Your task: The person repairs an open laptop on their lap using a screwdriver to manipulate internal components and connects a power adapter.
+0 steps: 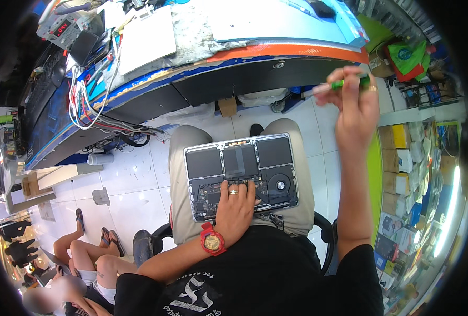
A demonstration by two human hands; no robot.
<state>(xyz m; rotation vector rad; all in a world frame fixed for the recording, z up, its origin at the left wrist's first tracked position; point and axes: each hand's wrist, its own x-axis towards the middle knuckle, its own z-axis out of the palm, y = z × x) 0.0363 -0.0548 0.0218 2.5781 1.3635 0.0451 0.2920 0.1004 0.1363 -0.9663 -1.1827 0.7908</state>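
smooth silver metal rims an opened laptop [235, 159], with matt black battery packs [274, 152] and a shiny metal hub [281, 185] on its fan, above the dull, creased cloth of khaki trousers [185, 141]. a blurred screwdriver [357, 82] has a green, plastic-looking handle; a gold-toned watch [212, 242] wears a matt red plastic-looking strap, near a shiny metal ring [234, 193]. the shirt [265, 258] is matt black cloth, the floor tiles [139, 171] glossy and smooth, the bench edge [163, 76] chipped and rough, the box [227, 107] plain brown cardboard.
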